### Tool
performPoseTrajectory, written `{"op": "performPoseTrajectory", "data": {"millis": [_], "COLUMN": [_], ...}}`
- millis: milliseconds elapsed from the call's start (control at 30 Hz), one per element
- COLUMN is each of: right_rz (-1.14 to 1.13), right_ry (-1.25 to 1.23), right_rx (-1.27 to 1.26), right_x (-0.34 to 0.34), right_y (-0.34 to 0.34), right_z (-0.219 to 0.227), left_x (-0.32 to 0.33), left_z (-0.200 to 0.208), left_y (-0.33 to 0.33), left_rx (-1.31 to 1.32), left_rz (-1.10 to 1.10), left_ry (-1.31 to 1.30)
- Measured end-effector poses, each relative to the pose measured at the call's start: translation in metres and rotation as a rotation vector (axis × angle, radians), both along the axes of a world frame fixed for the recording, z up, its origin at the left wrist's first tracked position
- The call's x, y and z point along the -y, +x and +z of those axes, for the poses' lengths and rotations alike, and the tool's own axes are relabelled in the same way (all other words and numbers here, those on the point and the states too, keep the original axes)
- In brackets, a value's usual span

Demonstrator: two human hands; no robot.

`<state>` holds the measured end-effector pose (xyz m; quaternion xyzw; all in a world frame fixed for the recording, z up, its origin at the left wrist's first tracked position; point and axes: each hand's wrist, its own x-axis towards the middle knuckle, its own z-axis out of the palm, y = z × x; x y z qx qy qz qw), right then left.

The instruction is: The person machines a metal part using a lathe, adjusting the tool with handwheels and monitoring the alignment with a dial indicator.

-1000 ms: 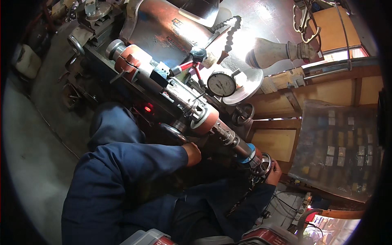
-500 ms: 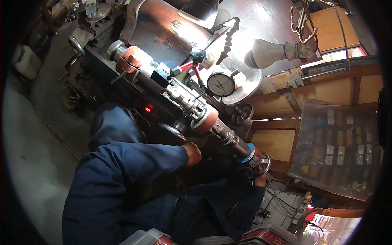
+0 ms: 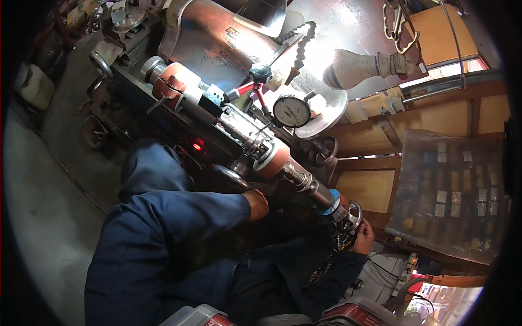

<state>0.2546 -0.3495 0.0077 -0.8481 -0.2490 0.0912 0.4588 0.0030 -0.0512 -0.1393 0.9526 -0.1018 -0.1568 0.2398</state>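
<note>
My left hand point(image 3: 258, 205) is closed at the lower rim of a metal handwheel point(image 3: 230, 178) on the front of a machine; its fingertips are partly hidden. At the machine's right end, the bent fingers of my right hand point(image 3: 364, 238) hold the edge of a smaller handwheel point(image 3: 355, 215). Between two reddish-brown housings, a long metal spindle assembly point(image 3: 239, 130) runs diagonally, brightly lit. A round dial gauge point(image 3: 292, 112) stands over it on a red-armed holder point(image 3: 247, 89), its thin probe reaching down to the metal parts.
Behind the spindle are a segmented hose point(image 3: 302, 51), a pale vase-shaped piece point(image 3: 353, 70) and another handwheel point(image 3: 323, 151). A plastic-covered sheet point(image 3: 446, 195) hangs at right. A red light point(image 3: 197, 145) glows below the machine bed. Clear-lidded boxes point(image 3: 198, 316) lie at the bottom edge.
My right hand has shifted up and to the right around the smaller handwheel, and more of its fingers shows. The left hand stays at its handwheel. The gauge's needle points elsewhere or cannot be read.
</note>
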Motion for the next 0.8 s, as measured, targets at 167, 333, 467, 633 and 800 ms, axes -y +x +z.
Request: {"op": "performPoseTrajectory", "data": {"millis": [167, 333, 467, 633, 800], "right_rz": [-0.073, -0.071, -0.055, -0.049, 0.302], "right_ry": [-0.004, -0.102, -0.171, 0.152, -0.361], "right_rx": [0.006, 0.068, 0.159, -0.248, 0.328], "right_x": [-0.018, -0.023, -0.041, -0.038, -0.038], "right_y": [0.012, 0.035, 0.031, 0.044, 0.028], "right_z": [-0.003, -0.014, -0.016, -0.036, -0.035], "left_x": [-0.002, -0.005, -0.005, 0.001, 0.000], "left_z": [0.005, 0.012, 0.015, -0.001, -0.001], "left_y": [-0.002, -0.003, -0.006, 0.001, -0.003], "left_rx": [-0.014, -0.029, -0.044, -0.026, 0.017], "left_rz": [-0.018, -0.050, -0.015, -0.005, 0.006], "left_ry": [0.009, 0.032, 0.037, 0.022, 0.026]}}
